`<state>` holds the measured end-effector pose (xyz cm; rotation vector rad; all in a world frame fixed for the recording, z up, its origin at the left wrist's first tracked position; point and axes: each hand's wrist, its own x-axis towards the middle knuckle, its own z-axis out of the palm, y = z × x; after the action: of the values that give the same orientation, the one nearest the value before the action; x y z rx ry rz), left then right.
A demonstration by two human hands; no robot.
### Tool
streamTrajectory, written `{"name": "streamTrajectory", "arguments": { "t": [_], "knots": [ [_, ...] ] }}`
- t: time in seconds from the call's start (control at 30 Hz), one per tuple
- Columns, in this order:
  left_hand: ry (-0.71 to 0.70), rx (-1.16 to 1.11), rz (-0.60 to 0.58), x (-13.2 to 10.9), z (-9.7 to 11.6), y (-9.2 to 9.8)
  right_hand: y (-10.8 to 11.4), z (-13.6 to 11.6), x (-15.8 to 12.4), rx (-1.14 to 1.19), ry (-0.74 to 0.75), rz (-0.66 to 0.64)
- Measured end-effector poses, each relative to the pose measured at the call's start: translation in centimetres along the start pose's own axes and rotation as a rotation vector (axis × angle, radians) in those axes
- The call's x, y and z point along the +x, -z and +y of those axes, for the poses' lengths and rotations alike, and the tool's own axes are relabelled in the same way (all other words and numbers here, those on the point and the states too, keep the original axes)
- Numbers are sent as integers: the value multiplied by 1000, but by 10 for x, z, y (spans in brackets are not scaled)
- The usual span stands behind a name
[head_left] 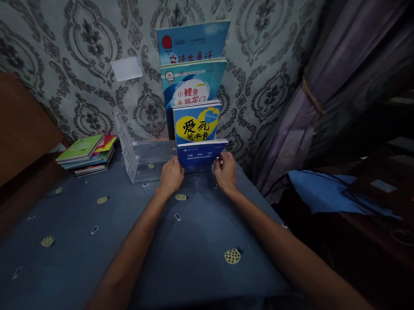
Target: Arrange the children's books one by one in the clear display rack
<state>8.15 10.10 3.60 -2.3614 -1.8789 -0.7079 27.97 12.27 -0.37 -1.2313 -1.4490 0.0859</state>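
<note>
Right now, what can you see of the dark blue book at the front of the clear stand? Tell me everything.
The dark blue book has a paper-looking cover facing the viewer, with pale characters, a thin line beneath them and smaller print near its whitish top edge. It stands roughly upright at the front of the clear, plastic-looking stand, hiding the lower part of the blue-and-yellow book. The left hand and right hand are at its sides; their exact grip is unclear.

The 2 bare forearms [127, 262] are slim, tapering towards the wrists [230, 190]
</note>
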Motion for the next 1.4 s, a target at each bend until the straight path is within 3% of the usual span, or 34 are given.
{"name": "streamTrajectory", "arguments": {
  "t": [0.27,0.43,0.53,0.63,0.7,0.77,0.83,0.97,1.07,1.2,1.4],
  "knots": [
    [-46,-23,17,-1,-8,-2,3,13,-21,69,-148,-15],
    [-94,-46,14,-5,-10,1,2,1,-53,118,-166,-196],
    [-143,-54,23,-18,-24,7,4,-17,-72,150,-127,-335],
    [-227,-33,58,-39,-56,19,9,-33,-82,170,-87,-443],
    [-205,26,80,-52,-86,33,13,-41,-84,143,-48,-549],
    [-81,107,113,-59,-121,52,15,-46,-84,117,-37,-625],
    [141,183,191,-58,-157,72,15,-50,-84,98,-42,-660],
    [466,295,281,-36,-223,105,12,-53,-83,70,-41,-660],
    [482,377,170,-15,-263,117,12,-54,-82,63,-31,-653],
    [525,416,-29,6,-294,125,11,-53,-80,60,-52,-653],
    [472,491,-125,8,-302,137,10,-50,-80,65,-42,-644]
  ]
}}
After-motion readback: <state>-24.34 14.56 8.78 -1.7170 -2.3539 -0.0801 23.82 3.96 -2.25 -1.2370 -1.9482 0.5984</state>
